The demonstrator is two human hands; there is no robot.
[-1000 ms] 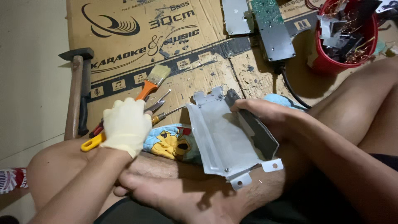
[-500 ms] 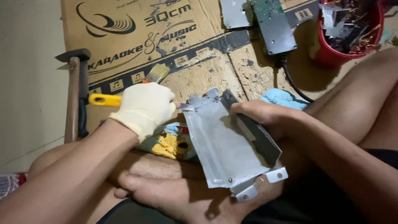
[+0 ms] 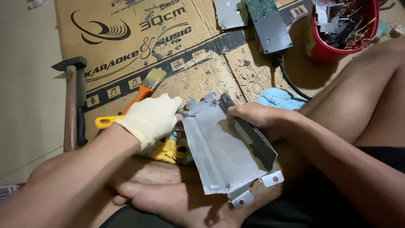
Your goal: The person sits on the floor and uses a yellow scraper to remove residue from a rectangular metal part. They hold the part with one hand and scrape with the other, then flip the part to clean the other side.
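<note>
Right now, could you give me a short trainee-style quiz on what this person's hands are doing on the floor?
1. True or false: the left hand wears a pale glove.
2. Which does the right hand grip: A) hammer B) metal bracket C) paintbrush?
3. What colour is the handle of the tool in the gloved hand?

Key: 1 true; 2 B; 3 yellow.

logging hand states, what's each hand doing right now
Left hand: gloved, closed on a yellow-handled tool.
Right hand: bare, gripping the metal bracket.
</note>
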